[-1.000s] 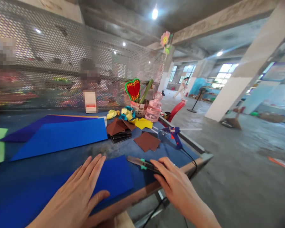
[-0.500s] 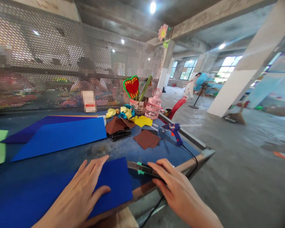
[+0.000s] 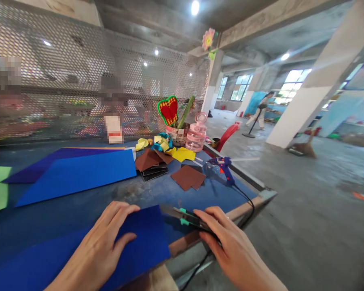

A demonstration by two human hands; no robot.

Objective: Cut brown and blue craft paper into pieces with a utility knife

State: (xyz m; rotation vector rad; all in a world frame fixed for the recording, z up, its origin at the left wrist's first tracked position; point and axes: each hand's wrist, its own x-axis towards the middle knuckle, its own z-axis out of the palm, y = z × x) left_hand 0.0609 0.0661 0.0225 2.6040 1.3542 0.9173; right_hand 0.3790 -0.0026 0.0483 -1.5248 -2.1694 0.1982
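Lower centre: the left hand [image 3: 100,246] lies spread flat on the blue sheet [image 3: 145,238]. The right hand [image 3: 230,250] clasps the utility knife [image 3: 185,216] beside it.

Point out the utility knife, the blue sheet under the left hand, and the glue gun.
utility knife [image 3: 182,213]: head view, on the body by the green slider.
blue sheet [image 3: 148,238]: head view, on its bare right part.
glue gun [image 3: 223,166]: head view, on the blue body.

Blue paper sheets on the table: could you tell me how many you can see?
3. One lies under the left hand at the near edge; two overlapping, bright and darker, lie farther back. More may be hidden.
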